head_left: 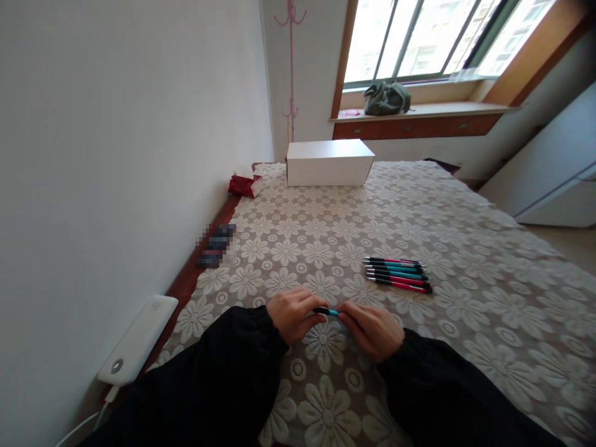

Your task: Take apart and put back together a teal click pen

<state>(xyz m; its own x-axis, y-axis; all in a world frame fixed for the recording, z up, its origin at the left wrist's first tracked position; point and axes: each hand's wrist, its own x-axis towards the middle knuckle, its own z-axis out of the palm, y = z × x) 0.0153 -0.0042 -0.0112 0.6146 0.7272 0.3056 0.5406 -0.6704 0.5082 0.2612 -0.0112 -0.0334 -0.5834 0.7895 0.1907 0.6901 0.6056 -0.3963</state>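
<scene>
Gripping one pen [327, 311] from both ends, the left hand [292, 314] and right hand [372, 329] are held low over the bed [465, 248], just in front of the body. Left hand is closed around the black end, fingers curled; right hand is closed on the other end, thumb on top. Only a short teal and black stretch of the barrel is seen between them, lying roughly level. A two-ended hold like this is judged to suit twisting or pulling the barrel, though which cannot be told. Both arms are covered by black sleeves [223, 379] with gathered cuffs.

Just beyond the right hand, a row of pens [397, 274] is laid side by side, touching, parallel, tips pointing left; pink and teal barrels with black grips, slim and smooth. Kept near, probably for easy reach.

The bed is covered by a beige spread with a raised cream flower pattern, lace-like and matte. A white box [328, 162], long, rectangular and plain, is set at the far end. A red pack [244, 185] lies beside it by the wall. A white power bank [138, 340], rounded and glossy, is rested on the bed's wooden edge at left with a cable attached. A grey-green bag [386, 98] is slumped on the window sill.
</scene>
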